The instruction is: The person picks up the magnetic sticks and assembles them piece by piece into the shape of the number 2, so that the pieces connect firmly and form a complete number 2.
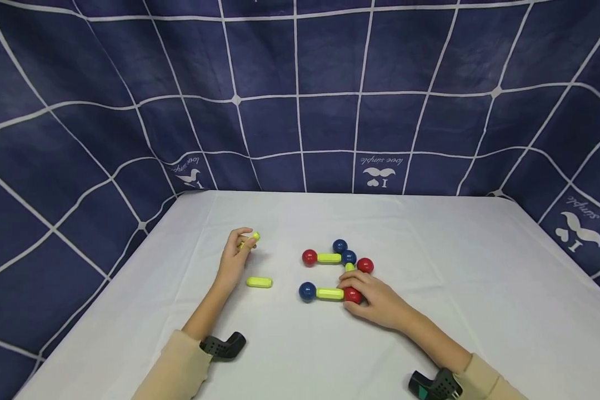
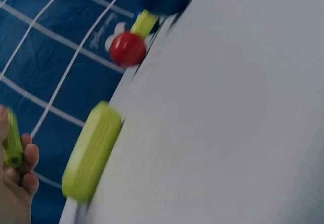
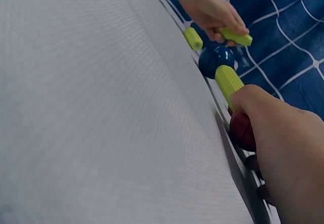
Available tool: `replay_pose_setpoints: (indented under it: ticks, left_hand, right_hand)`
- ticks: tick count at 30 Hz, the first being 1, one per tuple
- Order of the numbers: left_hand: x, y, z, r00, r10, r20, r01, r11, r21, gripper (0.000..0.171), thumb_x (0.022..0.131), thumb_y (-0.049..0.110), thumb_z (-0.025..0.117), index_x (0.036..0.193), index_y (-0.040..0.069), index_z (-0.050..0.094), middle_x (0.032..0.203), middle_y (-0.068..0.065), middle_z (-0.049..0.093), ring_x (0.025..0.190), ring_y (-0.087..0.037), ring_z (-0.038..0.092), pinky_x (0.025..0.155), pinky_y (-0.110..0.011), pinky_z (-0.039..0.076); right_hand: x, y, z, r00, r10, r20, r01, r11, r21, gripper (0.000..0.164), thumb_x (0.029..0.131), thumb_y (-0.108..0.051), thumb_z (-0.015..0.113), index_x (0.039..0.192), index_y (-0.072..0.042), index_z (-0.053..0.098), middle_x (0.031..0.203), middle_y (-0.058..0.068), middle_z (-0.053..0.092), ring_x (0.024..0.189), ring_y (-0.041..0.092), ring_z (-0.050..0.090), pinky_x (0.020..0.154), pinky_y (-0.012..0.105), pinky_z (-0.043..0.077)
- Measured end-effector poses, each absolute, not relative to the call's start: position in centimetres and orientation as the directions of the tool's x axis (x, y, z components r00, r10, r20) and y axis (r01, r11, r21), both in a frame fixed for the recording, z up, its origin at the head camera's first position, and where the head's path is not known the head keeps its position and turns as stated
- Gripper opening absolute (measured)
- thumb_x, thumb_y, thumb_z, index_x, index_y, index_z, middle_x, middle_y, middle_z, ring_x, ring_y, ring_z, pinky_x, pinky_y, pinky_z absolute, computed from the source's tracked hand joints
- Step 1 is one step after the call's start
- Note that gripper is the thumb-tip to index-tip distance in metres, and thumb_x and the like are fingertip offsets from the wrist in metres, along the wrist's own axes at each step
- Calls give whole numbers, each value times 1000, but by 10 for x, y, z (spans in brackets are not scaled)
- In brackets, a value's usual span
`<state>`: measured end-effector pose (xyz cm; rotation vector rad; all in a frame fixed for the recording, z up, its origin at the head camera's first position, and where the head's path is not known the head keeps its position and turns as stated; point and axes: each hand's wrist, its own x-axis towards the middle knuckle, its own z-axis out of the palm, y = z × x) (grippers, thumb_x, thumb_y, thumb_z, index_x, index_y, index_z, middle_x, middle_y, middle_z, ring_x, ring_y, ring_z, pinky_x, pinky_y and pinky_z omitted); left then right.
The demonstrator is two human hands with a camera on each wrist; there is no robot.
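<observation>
My left hand [image 1: 234, 260] pinches a short yellow-green rod [image 3: 237, 36] between thumb and fingers, raised over the left side of the table. A second yellow-green rod [image 1: 259, 282] lies on the cloth just below that hand. My right hand [image 1: 377, 300] grips a red ball [image 1: 352, 295] at the near corner of a U-shaped ball-and-rod piece. From this ball a rod [image 1: 329, 293] runs left to a blue ball [image 1: 307, 291]. Another rod [image 1: 349, 267], partly hidden by the fingers, leads back to a blue ball [image 1: 348, 257]. From there a rod [image 1: 329, 258] reaches a red ball [image 1: 309, 257].
Close behind the piece sits another blue ball [image 1: 340, 245], and a red ball [image 1: 365, 265] is at its right, near my right hand. A white cloth covers the table [image 1: 455, 250]. Dark blue checked fabric [image 1: 325, 122] hangs behind and at both sides.
</observation>
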<state>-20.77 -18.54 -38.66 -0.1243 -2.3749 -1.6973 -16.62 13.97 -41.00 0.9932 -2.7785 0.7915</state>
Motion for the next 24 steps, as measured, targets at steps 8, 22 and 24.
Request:
replay_pose_setpoints:
  ticks: [8, 22, 24]
  left_hand:
    - [-176, -139, -366, -988, 20, 154, 148, 424, 893, 34, 92, 22, 54, 123, 14, 46, 101, -10, 60, 73, -18, 58, 65, -29, 45]
    - [-157, -121, -382, -960, 272, -69, 51, 410, 911, 27, 82, 26, 67, 92, 3, 57, 61, 1, 54, 50, -11, 51, 49, -24, 43]
    - [-157, -124, -384, -933, 342, -108, 37, 391, 919, 30, 82, 26, 66, 96, 2, 54, 61, 2, 54, 50, -11, 52, 51, -24, 44]
  right_hand:
    - [-164, 136, -404, -777, -537, 330, -626, 718, -305, 32, 78, -42, 64, 108, -31, 61, 121, -8, 54, 110, 15, 49, 87, 38, 39]
    - [-166, 108, -400, -735, -590, 333, -667, 718, -201, 38, 80, -46, 61, 114, -29, 59, 116, -7, 56, 109, 12, 51, 82, 39, 42]
    - [-167, 104, -401, -745, -594, 303, -659, 727, -194, 37, 81, -47, 60, 113, -29, 60, 116, -7, 56, 106, 13, 52, 80, 40, 44]
